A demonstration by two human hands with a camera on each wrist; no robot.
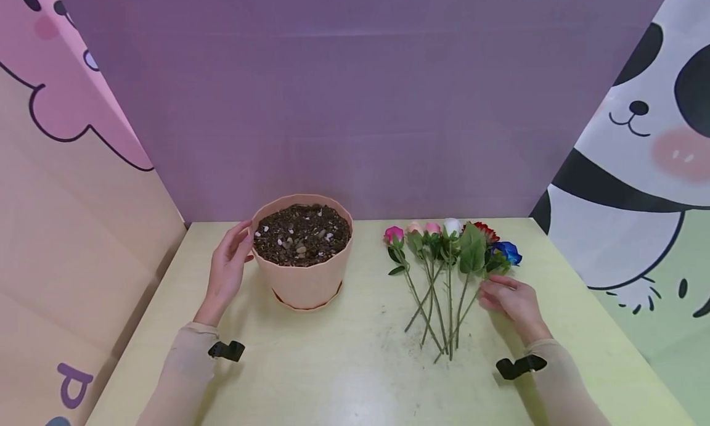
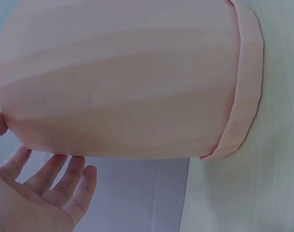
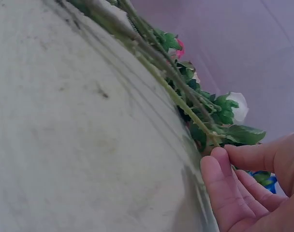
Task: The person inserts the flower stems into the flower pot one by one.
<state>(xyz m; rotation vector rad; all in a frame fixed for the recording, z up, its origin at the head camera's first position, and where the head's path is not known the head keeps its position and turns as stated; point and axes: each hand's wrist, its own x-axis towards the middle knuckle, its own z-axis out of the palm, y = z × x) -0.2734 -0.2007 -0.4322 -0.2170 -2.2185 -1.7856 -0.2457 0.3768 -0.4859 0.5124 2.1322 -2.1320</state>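
Note:
A peach-pink flower pot (image 1: 310, 284), filled with dark soil (image 1: 299, 232), stands in a saucer on the table. My left hand (image 1: 228, 269) touches its left side near the rim, fingertips resting on the wall (image 2: 118, 96). To the right lies a bunch of artificial roses with long green stems. Among them are a magenta rose (image 1: 394, 234), a white rose (image 1: 452, 227) and a red flower (image 1: 484, 231). With thumb and forefinger my right hand (image 1: 513, 303) pinches the stem of the blue rose (image 1: 506, 252), whose bloom is partly hidden behind the fingers in the right wrist view.
Two pale pink roses (image 1: 432, 229) lie among the crossed stems, beside a broad green leaf (image 1: 472, 248). Soil crumbs (image 1: 407, 336) dot the light wooden table (image 1: 344, 376). A purple backdrop (image 1: 355, 105) rises behind, with printed panels on both sides.

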